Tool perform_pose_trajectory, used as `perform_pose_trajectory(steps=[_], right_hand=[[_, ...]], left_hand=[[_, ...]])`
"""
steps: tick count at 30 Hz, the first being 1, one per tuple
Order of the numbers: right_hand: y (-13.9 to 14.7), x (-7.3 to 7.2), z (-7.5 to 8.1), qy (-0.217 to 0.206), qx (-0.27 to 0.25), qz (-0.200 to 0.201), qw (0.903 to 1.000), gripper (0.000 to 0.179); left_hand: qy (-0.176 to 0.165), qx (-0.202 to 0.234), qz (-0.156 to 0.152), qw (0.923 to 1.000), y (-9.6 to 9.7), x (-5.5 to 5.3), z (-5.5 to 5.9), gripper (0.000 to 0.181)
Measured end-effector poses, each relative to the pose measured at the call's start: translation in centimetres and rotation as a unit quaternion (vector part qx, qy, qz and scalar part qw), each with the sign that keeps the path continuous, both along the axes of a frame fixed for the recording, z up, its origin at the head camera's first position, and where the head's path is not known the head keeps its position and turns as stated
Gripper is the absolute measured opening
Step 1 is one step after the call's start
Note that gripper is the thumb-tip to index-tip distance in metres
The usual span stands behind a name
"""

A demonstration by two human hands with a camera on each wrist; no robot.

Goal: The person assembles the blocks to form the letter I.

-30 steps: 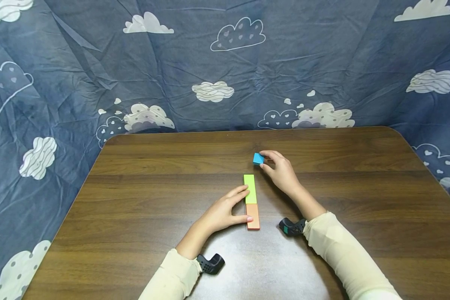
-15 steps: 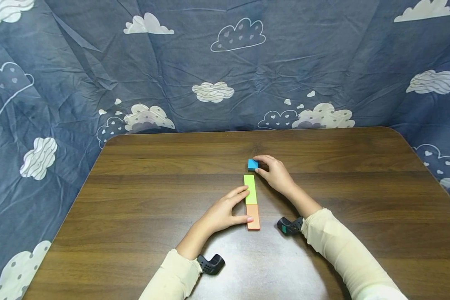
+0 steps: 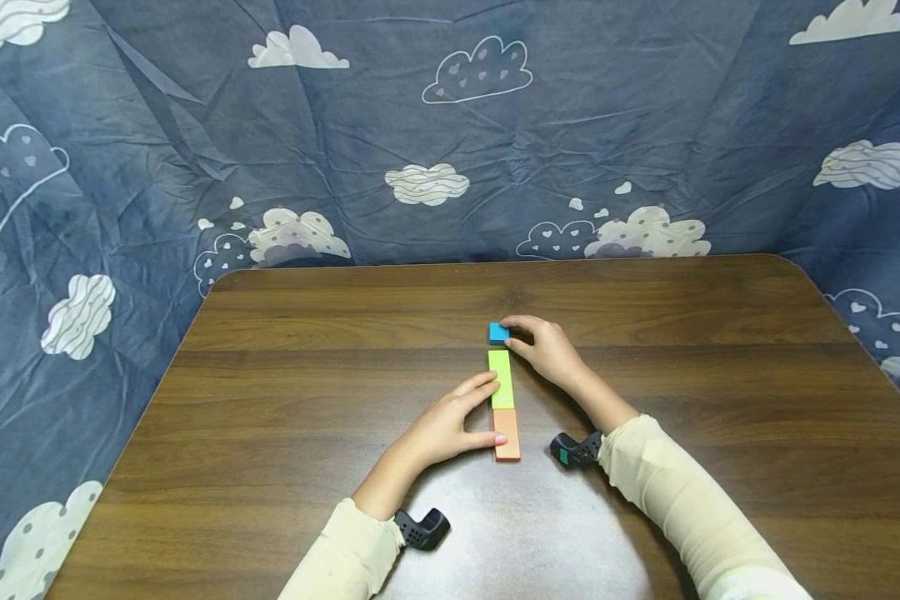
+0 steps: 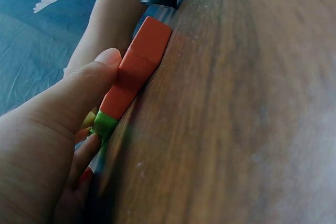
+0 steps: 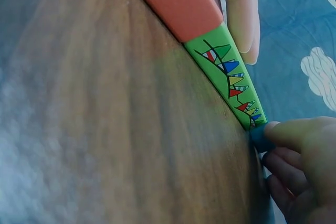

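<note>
A lime green block (image 3: 500, 379) and an orange block (image 3: 506, 429) lie end to end in a line on the table. My left hand (image 3: 446, 425) rests on them from the left, fingers on the green block and thumb on the orange one. Just beyond the green block's far end, a small blue block (image 3: 498, 333) is pinched between the thumb and fingers of my right hand (image 3: 549, 350). A narrow gap shows between the blue and green blocks in the head view. The right wrist view shows printed bunting on the green block's side (image 5: 228, 74).
The brown wooden table (image 3: 307, 375) has rounded far corners. Behind it hangs a blue cloth (image 3: 375, 125) with cloud prints. A black wrist camera is worn on the left wrist (image 3: 423, 529) and another on the right wrist (image 3: 573, 450).
My right hand has brought the blue block left and nearer, from the far right of the green block into line with its far end. The left hand has stayed still.
</note>
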State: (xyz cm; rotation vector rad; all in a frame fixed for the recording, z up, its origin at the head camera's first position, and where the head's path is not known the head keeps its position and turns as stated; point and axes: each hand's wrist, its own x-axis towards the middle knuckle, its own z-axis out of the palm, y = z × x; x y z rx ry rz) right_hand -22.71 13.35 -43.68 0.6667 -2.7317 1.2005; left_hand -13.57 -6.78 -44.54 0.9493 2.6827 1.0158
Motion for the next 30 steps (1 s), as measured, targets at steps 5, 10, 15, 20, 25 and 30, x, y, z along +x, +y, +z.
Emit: perform_pose_trajectory(steps=[5,10,15,20,25,30], right_hand=[[0.0,0.0,0.0,-0.006,-0.001,0.003,1.0,0.029],[0.0,0.0,0.0,-0.005,-0.006,0.003,1.0,0.029],[-0.1,-0.1,-0.1,-0.004,-0.006,0.007,1.0,0.029],[-0.1,-0.1,-0.1,-0.005,-0.007,0.008,0.9999,0.03],[0.0,0.1,0.1,-0.011,-0.02,0.003,0.9997,0.035],[0.2,0.7,0.9,-0.016,-0.041,-0.007,0.999,0.04]], left_hand=[[-0.002,0.001,0.0,1.0,0.1,0.0,0.1,0.074],[0.0,0.0,-0.001,1.0,0.0,0.0,0.1,0.074],[0.001,0.001,-0.002,1.0,0.0,0.0,0.1,0.074],[0.003,0.006,-0.007,1.0,0.0,-0.1,0.1,0.073],[0.002,0.007,-0.008,0.9999,0.0,-0.2,0.1,0.071],[0.001,0.029,-0.01,0.9995,-0.1,-0.3,0.2,0.067]])
